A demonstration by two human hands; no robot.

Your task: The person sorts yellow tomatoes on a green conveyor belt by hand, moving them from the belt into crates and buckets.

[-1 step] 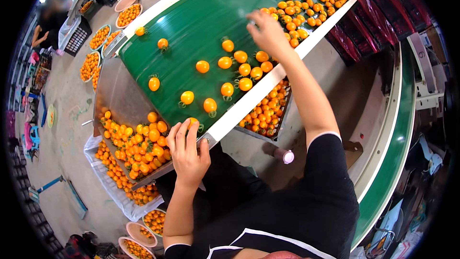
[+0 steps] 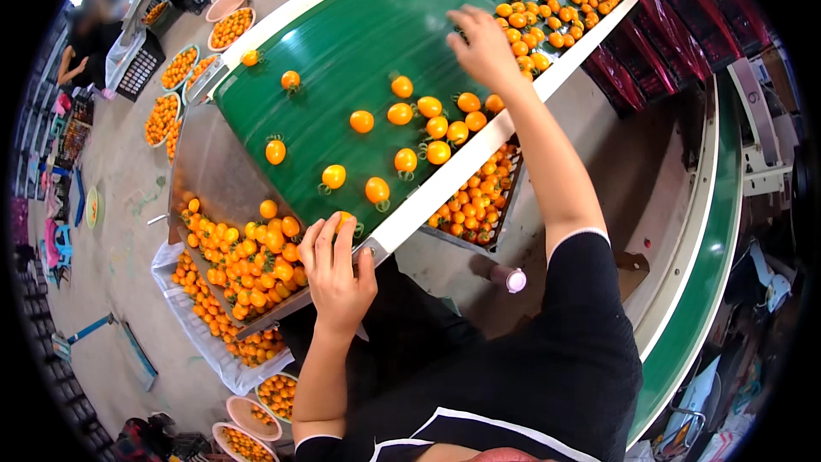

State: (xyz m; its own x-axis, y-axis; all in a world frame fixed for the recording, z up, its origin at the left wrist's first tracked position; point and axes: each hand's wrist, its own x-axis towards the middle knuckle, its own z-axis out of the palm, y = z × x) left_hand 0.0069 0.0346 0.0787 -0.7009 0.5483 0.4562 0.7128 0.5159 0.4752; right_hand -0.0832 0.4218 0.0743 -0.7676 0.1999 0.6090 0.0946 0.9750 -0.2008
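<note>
Orange cherry tomatoes (image 2: pixel 362 121), some with green stems, lie scattered over a green conveyor belt (image 2: pixel 325 43). My right hand (image 2: pixel 484 50) hovers over the belt beside the denser cluster of tomatoes, fingers apart and slightly bent; no tomato shows in it. My left hand (image 2: pixel 338 278) rests at the belt's near left corner, its fingers spread over the edge. A tomato (image 2: pixel 345 217) shows partly behind those fingertips; whether they touch it is unclear. Just left of this hand, a metal chute (image 2: pixel 214 150) holds heaped tomatoes.
Under the chute is a white-lined crate (image 2: pixel 175 278) of tomatoes. Another crate (image 2: pixel 505 231) of tomatoes stands below the belt's white rail (image 2: pixel 445 171). Tubs (image 2: pixel 229 8) of tomatoes stand on the floor. A second green belt (image 2: pixel 714 291) curves at right. Another person (image 2: pixel 90 43) is at far left.
My right hand has shifted slightly right and up, away from the nearest clustered tomatoes. A few tomatoes have shifted slightly on the belt. My left hand stays at the corner.
</note>
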